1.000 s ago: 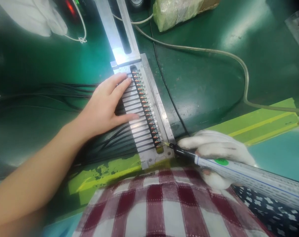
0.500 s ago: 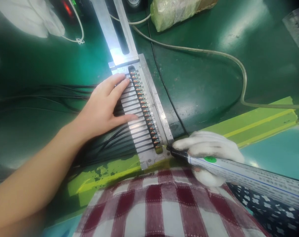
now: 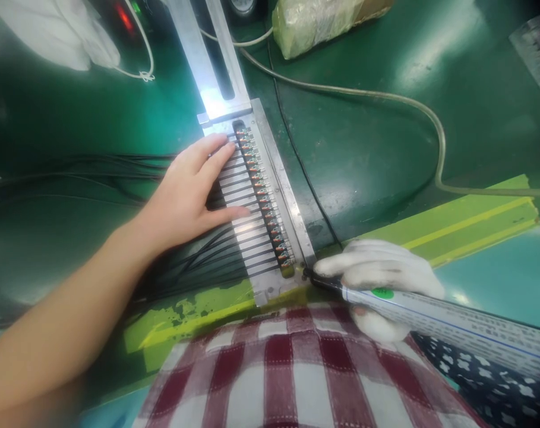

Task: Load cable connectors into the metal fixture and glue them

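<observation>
Head view: a tube (image 3: pixel 434 318) is gripped in the right hand (image 3: pixel 385 270), a plate (image 3: pixel 272 172) touched by the spread left hand (image 3: pixel 187 190).

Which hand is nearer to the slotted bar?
Left. The left hand lies partly over the plate, just short of the bar; the right hand, holding the tube, is farther off, by the plate's opposite end.

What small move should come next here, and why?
Perhaps the right hand should ease the pen-shaped tool slightly toward the nearest wire ends: its dark tip sits close beside them at the metal fixture's near end, and the left hand rests over the cables, likely steadying them.
</observation>
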### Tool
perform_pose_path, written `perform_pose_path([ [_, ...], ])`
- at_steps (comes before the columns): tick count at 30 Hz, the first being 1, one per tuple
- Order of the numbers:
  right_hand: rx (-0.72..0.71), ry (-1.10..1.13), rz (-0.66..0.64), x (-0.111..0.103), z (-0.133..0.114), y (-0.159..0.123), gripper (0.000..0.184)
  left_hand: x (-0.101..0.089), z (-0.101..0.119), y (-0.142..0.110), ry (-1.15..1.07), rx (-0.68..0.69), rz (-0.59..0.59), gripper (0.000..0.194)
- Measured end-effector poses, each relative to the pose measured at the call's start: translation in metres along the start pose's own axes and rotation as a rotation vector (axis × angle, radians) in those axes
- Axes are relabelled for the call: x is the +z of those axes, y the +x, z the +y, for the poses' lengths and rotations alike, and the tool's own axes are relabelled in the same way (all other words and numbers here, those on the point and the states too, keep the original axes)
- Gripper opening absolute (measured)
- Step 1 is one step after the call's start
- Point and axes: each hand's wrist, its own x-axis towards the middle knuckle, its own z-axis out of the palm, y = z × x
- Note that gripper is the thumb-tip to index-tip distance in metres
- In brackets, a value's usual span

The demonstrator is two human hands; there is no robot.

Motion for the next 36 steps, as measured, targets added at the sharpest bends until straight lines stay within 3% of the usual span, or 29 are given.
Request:
perform_pose_path([
  [12,-0.024,0.018,0.016,0.0011,0.0022,0.0013,0.016,-0.0029,0.0042,0.0009,-0.069,-0.070,-0.034,0.090],
  [36,-0.022,-0.015,-0.006,-0.0002,0.0038,0.0032,0.020,-0.0014,0.0021,-0.0002,-0.028,-0.023,-0.008,0.092],
])
